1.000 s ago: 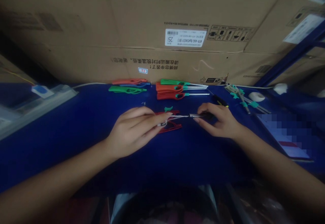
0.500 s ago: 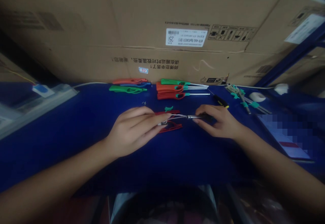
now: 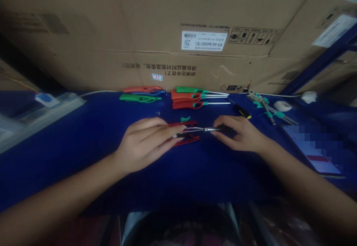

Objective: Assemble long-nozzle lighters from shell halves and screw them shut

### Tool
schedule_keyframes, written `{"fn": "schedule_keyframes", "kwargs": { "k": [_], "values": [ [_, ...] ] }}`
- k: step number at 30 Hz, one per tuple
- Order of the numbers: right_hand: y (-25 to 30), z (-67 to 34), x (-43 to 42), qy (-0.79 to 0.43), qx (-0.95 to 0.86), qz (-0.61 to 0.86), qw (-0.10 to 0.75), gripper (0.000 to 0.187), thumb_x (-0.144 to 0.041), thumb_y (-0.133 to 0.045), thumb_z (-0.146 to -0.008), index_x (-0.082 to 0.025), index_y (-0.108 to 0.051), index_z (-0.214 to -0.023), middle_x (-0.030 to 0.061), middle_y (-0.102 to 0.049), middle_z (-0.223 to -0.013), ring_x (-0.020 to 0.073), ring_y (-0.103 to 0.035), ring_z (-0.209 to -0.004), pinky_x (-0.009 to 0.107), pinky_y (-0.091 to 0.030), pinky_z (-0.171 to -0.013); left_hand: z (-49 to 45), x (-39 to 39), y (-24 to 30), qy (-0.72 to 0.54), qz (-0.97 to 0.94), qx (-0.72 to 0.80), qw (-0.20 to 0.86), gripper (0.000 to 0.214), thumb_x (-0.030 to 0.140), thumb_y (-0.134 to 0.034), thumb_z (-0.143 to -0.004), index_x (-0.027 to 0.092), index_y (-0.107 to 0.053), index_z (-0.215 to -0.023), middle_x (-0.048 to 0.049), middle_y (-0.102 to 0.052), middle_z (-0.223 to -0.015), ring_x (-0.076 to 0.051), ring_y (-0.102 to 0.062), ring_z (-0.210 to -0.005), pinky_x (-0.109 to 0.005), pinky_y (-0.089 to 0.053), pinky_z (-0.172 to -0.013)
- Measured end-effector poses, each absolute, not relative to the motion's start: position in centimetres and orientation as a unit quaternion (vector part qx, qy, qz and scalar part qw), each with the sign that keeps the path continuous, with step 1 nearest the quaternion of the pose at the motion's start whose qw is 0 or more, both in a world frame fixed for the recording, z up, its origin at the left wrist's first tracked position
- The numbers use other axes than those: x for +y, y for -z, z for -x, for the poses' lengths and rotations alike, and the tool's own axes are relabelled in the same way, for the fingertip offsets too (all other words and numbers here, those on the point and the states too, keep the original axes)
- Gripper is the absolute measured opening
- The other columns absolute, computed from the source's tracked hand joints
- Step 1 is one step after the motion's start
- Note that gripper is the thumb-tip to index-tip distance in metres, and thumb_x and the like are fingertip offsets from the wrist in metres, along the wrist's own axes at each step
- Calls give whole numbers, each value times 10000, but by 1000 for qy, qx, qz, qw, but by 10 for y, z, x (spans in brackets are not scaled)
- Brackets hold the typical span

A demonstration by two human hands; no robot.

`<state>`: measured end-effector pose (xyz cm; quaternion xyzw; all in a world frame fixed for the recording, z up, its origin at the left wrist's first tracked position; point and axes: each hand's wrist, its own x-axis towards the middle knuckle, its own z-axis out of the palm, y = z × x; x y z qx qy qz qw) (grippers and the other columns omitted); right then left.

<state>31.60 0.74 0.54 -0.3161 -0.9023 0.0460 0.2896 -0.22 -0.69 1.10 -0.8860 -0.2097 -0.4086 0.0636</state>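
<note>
My left hand (image 3: pixel 147 141) is closed on the wired inner part (image 3: pixel 180 134) of a lighter, mostly covered by the fingers. Thin pale wires (image 3: pixel 195 128) run from it toward a metal lighter tube (image 3: pixel 212 129). Thumb and fingers of my right hand (image 3: pixel 240 133) pinch this tube, and its far end is partly hidden. Two red casing halves (image 3: pixel 193 139) lie under and just beyond my left fingertips. A teal trigger piece (image 3: pixel 185 119) rests behind them on the blue table surface (image 3: pixel 209 175).
Assembled long lighters (image 3: pixel 186 96) lie at the back centre, with green and orange casings (image 3: pixel 141 98) to their left. A screwdriver (image 3: pixel 242 111), several loose tube assemblies (image 3: pixel 263 106), a white roll (image 3: pixel 282 106) and a tablet (image 3: pixel 312 153) are on the right. Cardboard (image 3: pixel 153 34) stands behind.
Both hands keep their grips almost in place. The tube and my right fingertips have shifted very slightly left, and the wires bow a little differently.
</note>
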Motion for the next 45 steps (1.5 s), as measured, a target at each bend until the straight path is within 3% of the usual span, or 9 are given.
{"fn": "schedule_keyframes", "kwargs": {
  "k": [9,16,20,25,33,39,45],
  "values": [
    [-5,-317,7,-45,-900,317,297,75,-276,-614,-939,-219,-581,-973,25,-686,-816,132,-634,-640,245,-483,-606,1,-3,-12,428,880,-200,33,270,164,-763,-866,209,-724,-1129,-22,-791,-952,-165,-730,-835,-311,-607,-818],
    [-5,-316,9,-64,-907,316,271,93,-283,-570,-990,-208,-612,-1026,51,-698,-889,153,-670,-728,256,-499,-649,-2,0,-11,423,872,-242,38,138,214,-724,-910,198,-750,-1045,-20,-787,-879,-153,-711,-763,-294,-591,-762],
    [-3,-316,13,-119,-915,312,225,167,-309,-524,-1024,-201,-644,-1067,67,-686,-957,169,-672,-813,282,-519,-738,-2,5,-7,373,881,-292,10,133,279,-676,-947,192,-774,-969,-26,-779,-837,-165,-706,-771,-282,-567,-734],
    [0,-315,17,-167,-914,316,192,224,-322,-497,-1038,-190,-676,-1059,69,-655,-944,159,-638,-796,283,-501,-738,2,7,-4,231,908,-350,-22,197,339,-615,-982,241,-784,-967,-8,-774,-874,-186,-720,-829,-273,-534,-707],
    [1,-312,15,-226,-897,338,176,172,-306,-642,-950,-194,-645,-1080,25,-661,-893,132,-600,-732,244,-452,-668,2,8,-5,206,914,-332,-108,168,265,-615,-977,216,-775,-995,-19,-754,-945,-167,-718,-834,-252,-525,-729],
    [2,-312,17,-222,-902,321,182,154,-311,-583,-989,-190,-663,-1040,48,-676,-944,147,-618,-804,266,-461,-737,1,9,-2,218,911,-318,-145,175,201,-597,-973,192,-771,-984,-21,-760,-940,-155,-713,-847,-246,-527,-780],
    [3,-311,17,-182,-907,328,189,179,-325,-560,-1006,-192,-664,-1068,65,-679,-991,167,-637,-865,291,-483,-789,2,9,4,223,902,-335,-154,184,176,-594,-961,194,-774,-993,-25,-756,-959,-137,-701,-794,-229,-510,-698]
  ]
}}
